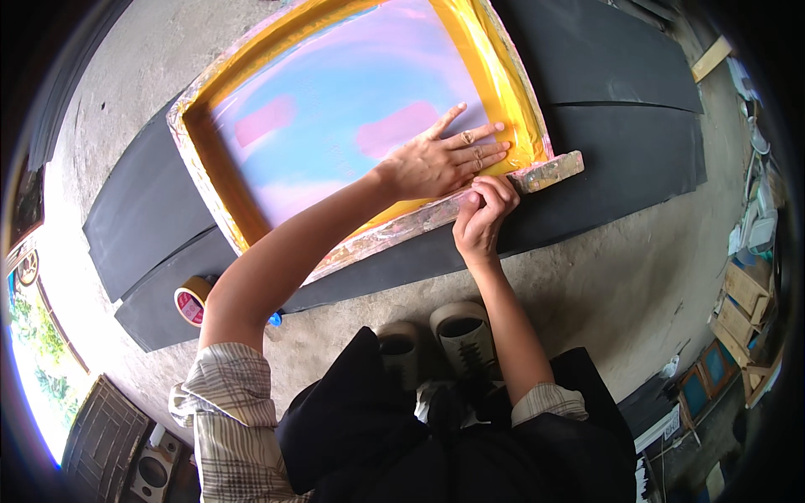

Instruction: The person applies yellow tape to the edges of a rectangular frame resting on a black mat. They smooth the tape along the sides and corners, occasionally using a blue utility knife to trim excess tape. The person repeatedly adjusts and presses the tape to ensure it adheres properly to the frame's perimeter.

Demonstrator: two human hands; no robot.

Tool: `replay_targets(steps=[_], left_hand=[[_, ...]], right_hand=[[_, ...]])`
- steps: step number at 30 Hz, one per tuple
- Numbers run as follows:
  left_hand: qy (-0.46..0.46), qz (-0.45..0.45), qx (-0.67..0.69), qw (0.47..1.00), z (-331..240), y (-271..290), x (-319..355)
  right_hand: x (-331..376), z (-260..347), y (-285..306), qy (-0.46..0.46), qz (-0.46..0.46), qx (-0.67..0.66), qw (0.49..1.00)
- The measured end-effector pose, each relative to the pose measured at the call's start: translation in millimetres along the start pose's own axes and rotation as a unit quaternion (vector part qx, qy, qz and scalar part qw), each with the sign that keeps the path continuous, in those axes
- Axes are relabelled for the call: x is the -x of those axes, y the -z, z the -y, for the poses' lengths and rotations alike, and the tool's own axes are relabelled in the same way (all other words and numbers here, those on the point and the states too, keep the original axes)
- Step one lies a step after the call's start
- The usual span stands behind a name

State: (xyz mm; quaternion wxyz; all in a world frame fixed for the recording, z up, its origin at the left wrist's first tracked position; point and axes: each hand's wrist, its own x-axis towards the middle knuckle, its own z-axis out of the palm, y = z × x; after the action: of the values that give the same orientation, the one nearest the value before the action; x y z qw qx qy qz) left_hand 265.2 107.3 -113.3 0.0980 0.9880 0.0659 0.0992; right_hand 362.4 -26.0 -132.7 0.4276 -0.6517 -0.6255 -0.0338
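Note:
A screen printing frame (394,225) lies tilted on black sheets, its paint-crusted wooden bars surrounding a mesh with a blue and pink print showing. Yellow tape (495,63) lines the inner edges of the bars. My left hand (432,165) lies flat with its fingers spread over the near right part of the mesh, the fingertips reaching the taped corner. Just below it, my right hand (488,214) has its fingers curled against the near bar close to that corner. What sits under those curled fingers is partly hidden.
Black sheets (620,142) spread over the concrete floor (604,260). A roll of tape (192,302) stands near my left forearm, with a small blue object (275,319) beside it. My shoes (461,331) are close to the sheets' near edge. Wooden pieces (746,293) lie along the right side.

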Motion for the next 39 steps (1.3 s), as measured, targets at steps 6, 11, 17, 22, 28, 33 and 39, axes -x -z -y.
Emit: replay_targets(steps=[6, 11, 17, 22, 28, 33, 39], left_hand=[[-0.065, 0.094, -0.087, 0.99, 9.1, 24.2, 102.5], [-0.008, 0.276, -0.031, 0.961, -0.9, 64.0, 209.7], [0.037, 0.242, -0.142, 0.959, -22.0, 86.8, 235.5], [0.126, 0.245, -0.161, 0.948, -48.1, 100.5, 261.5], [0.345, 0.079, -0.04, 0.935, -84.6, 82.3, 277.4], [0.634, -0.279, 0.003, 0.721, -114.5, 46.5, 263.1], [0.68, -0.439, 0.027, 0.587, -114.6, 12.5, 251.2]], right_hand=[[3.8, -1.6, 0.2, 0.005, 0.012, 0.009, 1.0], [4.0, -3.5, 4.0, 0.009, 0.006, 0.025, 1.0], [3.9, -3.4, 2.0, 0.024, 0.009, 0.037, 0.999], [1.1, -0.9, 0.8, 0.015, 0.031, 0.054, 0.998], [-45.5, 40.8, 3.8, -0.025, 0.287, 0.135, 0.948], [-76.8, 85.1, -41.1, 0.105, 0.4, 0.174, 0.894], [-69.4, 117.5, -71.7, 0.149, 0.42, 0.134, 0.885]])
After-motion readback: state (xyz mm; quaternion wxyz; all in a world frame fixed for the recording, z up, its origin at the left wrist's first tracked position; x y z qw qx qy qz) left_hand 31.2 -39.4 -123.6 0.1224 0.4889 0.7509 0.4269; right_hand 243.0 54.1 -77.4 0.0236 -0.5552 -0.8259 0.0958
